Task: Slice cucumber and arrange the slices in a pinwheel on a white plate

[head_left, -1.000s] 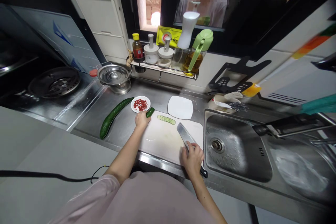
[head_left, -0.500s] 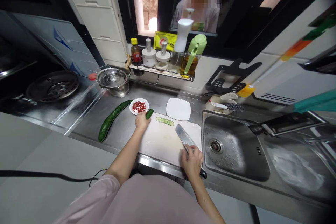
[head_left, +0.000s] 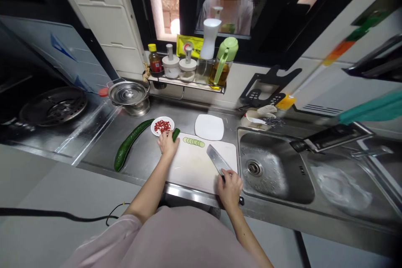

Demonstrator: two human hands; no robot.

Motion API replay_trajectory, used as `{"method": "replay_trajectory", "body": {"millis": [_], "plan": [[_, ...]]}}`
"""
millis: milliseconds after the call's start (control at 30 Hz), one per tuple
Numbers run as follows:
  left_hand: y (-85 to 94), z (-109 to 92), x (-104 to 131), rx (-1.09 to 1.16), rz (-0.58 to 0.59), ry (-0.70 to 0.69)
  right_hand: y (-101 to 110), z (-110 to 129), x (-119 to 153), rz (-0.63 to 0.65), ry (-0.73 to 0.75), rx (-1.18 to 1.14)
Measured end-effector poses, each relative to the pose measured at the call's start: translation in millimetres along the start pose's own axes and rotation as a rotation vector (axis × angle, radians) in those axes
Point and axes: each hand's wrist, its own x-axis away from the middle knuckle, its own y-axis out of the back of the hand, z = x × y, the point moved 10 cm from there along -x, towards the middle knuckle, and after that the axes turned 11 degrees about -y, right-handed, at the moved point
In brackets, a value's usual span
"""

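My left hand (head_left: pixel 168 145) is at the upper left corner of the white cutting board (head_left: pixel 188 171), its fingers closed round a short piece of cucumber (head_left: pixel 176 134). Along the board's top edge lies a row of overlapping cucumber slices (head_left: pixel 194 142). My right hand (head_left: pixel 230 186) grips the handle of a kitchen knife (head_left: pixel 216 158) at the board's right side. The blade points up and left towards the slices, and the dark handle end shows beyond my palm. Just behind my left hand, a small white plate (head_left: pixel 153 129) holds chopped red pieces.
A long whole cucumber (head_left: pixel 128 144) lies left on the steel counter. An unfilled white plate (head_left: pixel 209 127) sits behind the board. The sink (head_left: pixel 276 176) adjoins on the right. Behind stand a lidded metal pot (head_left: pixel 136 108) and a rack (head_left: pixel 188 83) of bottles and jars.
The camera view has shifted slightly, moving the whole scene a little left in the picture. Both hands keep their holds on the cucumber piece and the kitchen knife, with little visible movement.
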Motion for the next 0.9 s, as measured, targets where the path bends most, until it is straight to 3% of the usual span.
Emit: {"method": "replay_trajectory", "body": {"millis": [133,300,400,633,900], "plan": [[-7.3,-44,14,0.045,-0.017,-0.209,7,-3,3,-0.018,0.002,-0.045],[-44.7,-99,29,0.106,0.177,-0.444,13,-6,7,-0.002,-0.002,-0.077],[-64.6,-119,26,0.086,0.273,-0.506,13,-11,9,0.025,-0.024,-0.068],[-96.8,-135,11,-0.037,0.423,-0.498,8,-25,13,0.069,-0.086,-0.069],[-99.1,-141,10,-0.049,0.373,-0.565,11,-31,14,0.059,-0.086,-0.075]]}}
